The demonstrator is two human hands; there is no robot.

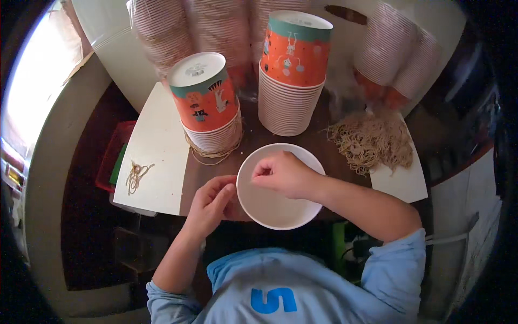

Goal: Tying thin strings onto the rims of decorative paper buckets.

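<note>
A white round paper tub (279, 211) faces me with its open mouth at the near edge of the table. At its left rim, my left hand (209, 201) is closed, thumb and fingers gripping its side. My right hand (285, 175) is over the mouth, fingers curled into a pinch; whatever they may hold is hidden. Beyond the tub stand two stacks of upside-down paper tubs, each topped by an orange and green printed one: the left stack (200, 105) and the taller right stack (294, 75). Loops of tan string (216, 155) circle the foot of the left stack.
A tangled heap of tan strings (372, 141) lies on the right of the table. A small string bundle (136, 177) rests on the white left part (156, 194). Plastic-wrapped tub stacks (224, 32) line the back, with more wrapped stacks (391, 48) at right. A red crate (116, 154) is beyond the left edge.
</note>
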